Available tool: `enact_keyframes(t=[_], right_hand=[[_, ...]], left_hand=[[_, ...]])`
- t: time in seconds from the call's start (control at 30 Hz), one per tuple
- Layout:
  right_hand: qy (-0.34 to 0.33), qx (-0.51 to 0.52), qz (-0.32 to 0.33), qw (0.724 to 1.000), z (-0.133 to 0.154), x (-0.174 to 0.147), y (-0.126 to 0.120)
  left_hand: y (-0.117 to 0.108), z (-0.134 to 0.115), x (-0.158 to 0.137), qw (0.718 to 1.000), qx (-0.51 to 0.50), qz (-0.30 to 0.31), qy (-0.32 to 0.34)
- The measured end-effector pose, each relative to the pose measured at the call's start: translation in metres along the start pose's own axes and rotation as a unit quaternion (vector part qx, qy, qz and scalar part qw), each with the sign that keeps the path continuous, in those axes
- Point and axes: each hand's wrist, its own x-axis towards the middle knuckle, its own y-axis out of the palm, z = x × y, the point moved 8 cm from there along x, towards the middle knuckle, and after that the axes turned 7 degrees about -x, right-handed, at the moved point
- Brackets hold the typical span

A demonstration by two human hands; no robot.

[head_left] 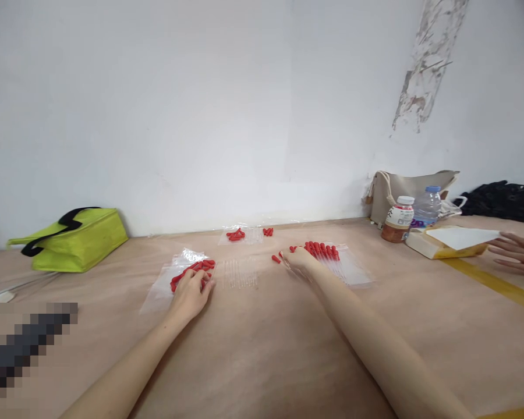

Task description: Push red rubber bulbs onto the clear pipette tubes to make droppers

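My left hand [193, 298] rests at a pile of red rubber bulbs [178, 280] lying on a clear plastic bag [156, 291]. Its fingers are bent, thumb and forefinger close together around a bulb at the pile's edge. My right hand [304, 259] is closed around a thin glass dropper [291, 266], partly hidden by the fingers. Right beside it, a row of droppers with red bulbs [325, 251] lies on another clear bag [353, 266]. Between my hands lie several bare glass tubes [241, 273]. A loose red bulb [276, 259] sits left of my right hand.
Farther back, more red bulbs [236, 234] and glass tubes [255, 235] lie near the wall. A yellow-green bag [81, 241] stands at left. At right are a drink bottle [398, 220], a beige bag [382, 192], an open box [423, 244] and another person's hand [517, 253].
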Motion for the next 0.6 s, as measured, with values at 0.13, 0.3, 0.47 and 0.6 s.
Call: enact_keyframes(t=[0.13, 0.3, 0.47, 0.6], right_hand=[[-0.047, -0.007, 0.056, 0.997, 0.008, -0.01, 0.002], [-0.156, -0.046, 0.099, 0.982, 0.031, -0.037, 0.012], [-0.211, -0.108, 0.077, 0.968, 0.041, -0.052, 0.01], [-0.175, -0.14, 0.062, 0.973, 0.031, -0.044, 0.008]], left_hand=[[0.005, 0.005, 0.001, 0.999, -0.013, 0.036, -0.021], [0.009, 0.003, 0.001, 0.999, -0.015, 0.034, -0.021], [0.01, 0.004, -0.001, 0.999, -0.023, 0.018, -0.021], [0.007, 0.002, -0.002, 0.999, -0.031, -0.015, -0.009]])
